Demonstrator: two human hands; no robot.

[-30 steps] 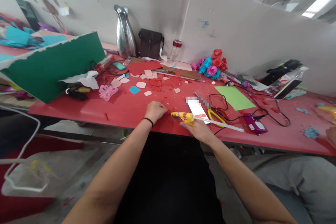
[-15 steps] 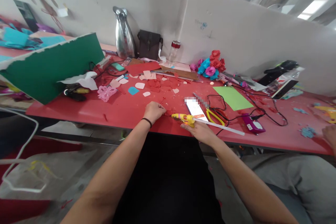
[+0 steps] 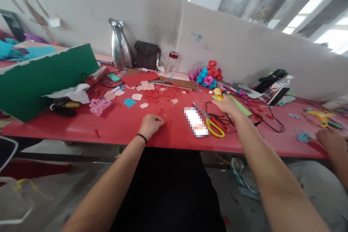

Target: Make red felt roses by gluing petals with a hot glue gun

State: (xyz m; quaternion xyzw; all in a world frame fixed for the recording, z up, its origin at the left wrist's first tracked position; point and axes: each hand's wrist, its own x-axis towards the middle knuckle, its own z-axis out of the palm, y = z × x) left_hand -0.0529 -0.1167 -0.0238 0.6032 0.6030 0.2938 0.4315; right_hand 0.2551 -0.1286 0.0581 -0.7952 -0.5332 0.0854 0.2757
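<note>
My left hand [image 3: 150, 126] rests low over the front of the red table, thumb and fingers pinched together. Whatever they pinch is too small and too close in colour to the tabletop to make out. Farther right, my right hand [image 3: 228, 104] is stretched over the table, closed on a yellow glue gun [image 3: 218, 94], mostly hidden by the hand. Between the hands lie a phone [image 3: 196, 121] with a lit screen and scissors [image 3: 216, 128] with yellow handles. A light green sheet [image 3: 240, 104] lies partly under my right forearm.
Cut paper petals [image 3: 129, 102] and red scraps are scattered ahead. Paper flowers [image 3: 208, 75], a glass bottle [image 3: 172, 61] and a steel jug [image 3: 119, 45] stand along the wall. Black cables cross the right side, near another person's hand [image 3: 330, 139]. A green board [image 3: 51, 79] stands left.
My right hand has carried the glue gun away from my left hand, forward and right, to near the green sheet. My left hand stays pinched at the table's front. The view has shifted slightly.
</note>
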